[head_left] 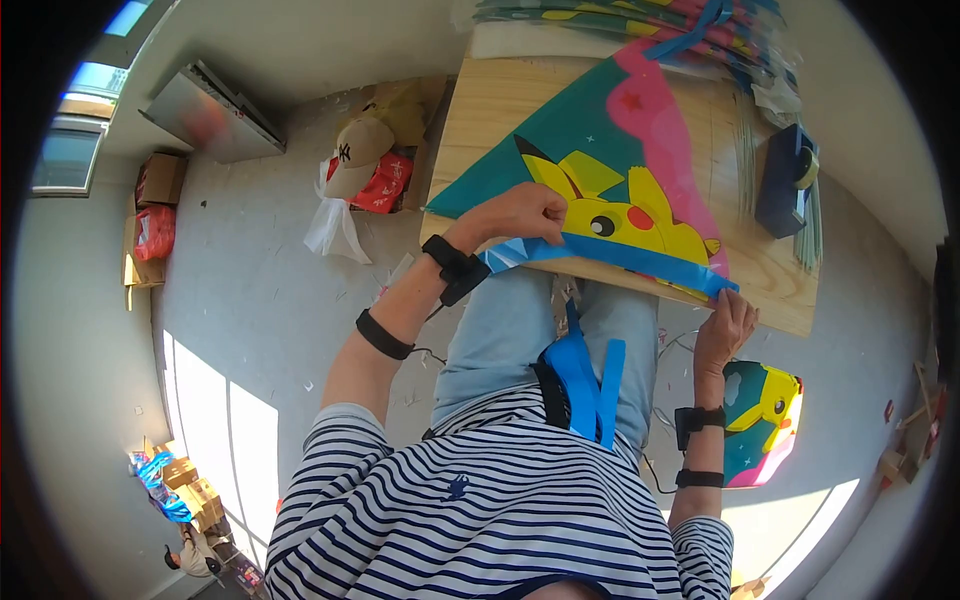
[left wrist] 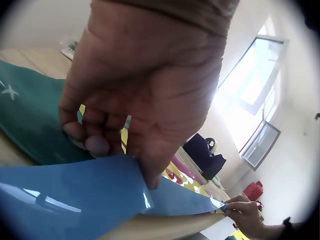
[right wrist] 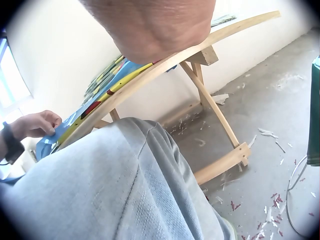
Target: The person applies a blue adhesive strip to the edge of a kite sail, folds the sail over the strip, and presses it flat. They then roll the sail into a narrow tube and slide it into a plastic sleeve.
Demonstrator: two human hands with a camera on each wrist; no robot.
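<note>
A triangular printed sheet (head_left: pixel 570 125) in green, pink and yellow, with a big-eared cartoon character, lies on a wooden table (head_left: pixel 470 100). Along its near edge runs a shiny blue strip (head_left: pixel 645 262). My left hand (head_left: pixel 522 212) pinches the strip between thumb and fingers near the sheet's left part; the left wrist view shows the blue strip (left wrist: pixel 65 195) folding at the fingertips. At the table's near right corner, my right hand (head_left: pixel 727 325) pinches the strip's other end. In the right wrist view, the palm side of the right hand (right wrist: pixel 155 27) hides its fingers.
More blue strips (head_left: pixel 575 385) hang at my waist. At the table's right stands a dark blue tape dispenser (head_left: pixel 785 185) beside thin sticks (head_left: pixel 808 240). Bundled printed sheets (head_left: pixel 600 15) lie at the far end. Another printed piece (head_left: pixel 765 420) is low on my right. Scraps litter the floor.
</note>
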